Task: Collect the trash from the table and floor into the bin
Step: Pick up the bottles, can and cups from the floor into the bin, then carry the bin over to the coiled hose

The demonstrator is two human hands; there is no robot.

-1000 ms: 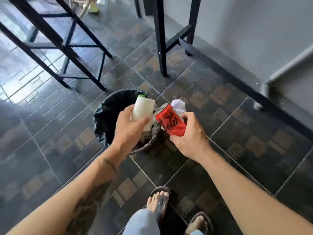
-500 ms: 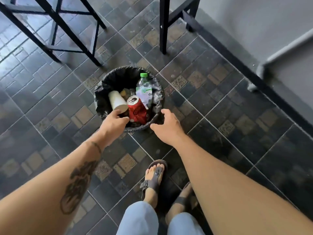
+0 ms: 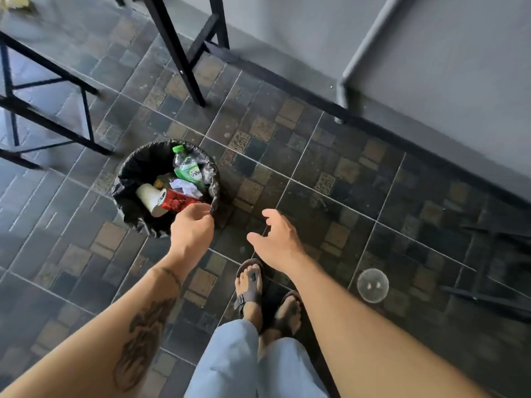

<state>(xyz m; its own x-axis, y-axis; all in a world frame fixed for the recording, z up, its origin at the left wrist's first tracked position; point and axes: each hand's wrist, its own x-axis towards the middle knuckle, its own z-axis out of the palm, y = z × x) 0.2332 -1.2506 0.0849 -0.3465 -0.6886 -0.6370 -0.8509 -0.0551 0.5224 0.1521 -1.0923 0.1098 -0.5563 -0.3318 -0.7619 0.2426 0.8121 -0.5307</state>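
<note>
1. Where the tiled floor (image 3: pixel 330 179) meets the 9 o'clock side of the view, the bin (image 3: pixel 129 179) stands upright, lined with a black bag.
2. Inside lie a white cup (image 3: pixel 148 198), a red can (image 3: pixel 175 201), crumpled paper (image 3: pixel 185 186) and a green-capped bottle (image 3: pixel 186 168).
3. Left hand (image 3: pixel 191 232) hangs over the bin's near rim, fingers curled loosely, holding nothing.
4. Right hand (image 3: pixel 277 242) is beside it, fingers spread and empty.
5. At 4 o'clock, well apart, a clear lid (image 3: pixel 372 285) lies on the floor.
</note>
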